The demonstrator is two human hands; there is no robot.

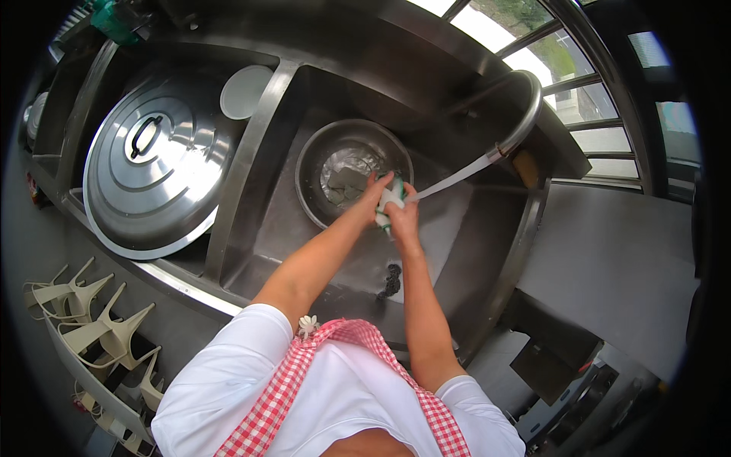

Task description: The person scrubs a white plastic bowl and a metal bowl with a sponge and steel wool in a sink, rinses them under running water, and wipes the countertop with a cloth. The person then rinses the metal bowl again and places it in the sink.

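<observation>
Both hands are together over the right edge of a round metal basin (pixel 306 165) in the sink. My left hand (pixel 372 197) and my right hand (pixel 406 218) grip a bunched white cloth with green edging (pixel 390 207). A white hose (pixel 465 176) on the curved metal faucet (pixel 528 117) reaches down to the cloth by my right hand; whether water runs from it cannot be told. Inside the basin lies a greyish cloth-like piece (pixel 346 181) in what looks like shallow water. A dark scouring pad (pixel 392 281) rests on the sink floor nearer to me.
A metal divider (pixel 251 165) separates this sink (pixel 485 251) from the left one, where a large metal lid (pixel 188 188) and a round white lid (pixel 246 92) sit. A grey worktop (pixel 611 257) adjoins on the right. Pale chairs (pixel 105 328) stand at lower left.
</observation>
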